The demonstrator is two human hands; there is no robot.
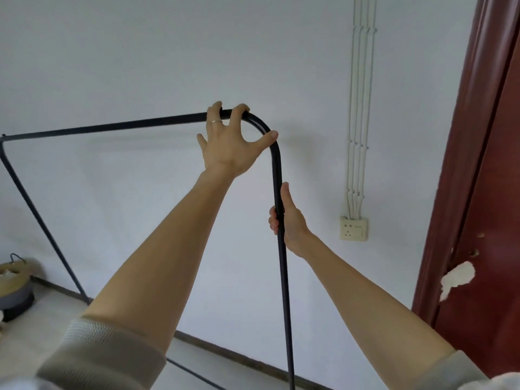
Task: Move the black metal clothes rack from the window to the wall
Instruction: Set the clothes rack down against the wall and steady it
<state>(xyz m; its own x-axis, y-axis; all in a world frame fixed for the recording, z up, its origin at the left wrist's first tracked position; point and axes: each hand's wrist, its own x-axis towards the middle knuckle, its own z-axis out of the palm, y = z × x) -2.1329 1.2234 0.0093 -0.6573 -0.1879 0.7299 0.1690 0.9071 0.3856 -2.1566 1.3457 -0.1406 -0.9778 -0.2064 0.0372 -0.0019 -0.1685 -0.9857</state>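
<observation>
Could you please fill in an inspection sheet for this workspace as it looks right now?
Surface: pale floor, dark skirting along the white wall.
Job's things: black clothes rack, empty, close to the wall.
Clutter: basket on the floor at left.
Hands: left hand over the rack's top corner; right hand around its upright.
Cables: white conduits running down to a wall socket.
Surroundings: dark red door with chipped paint.

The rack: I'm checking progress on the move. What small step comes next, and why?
Probably ease the black rack flush toward the white wall. The left hand grips its top corner, the right hand its upright, and it already stands near the wall.
</observation>
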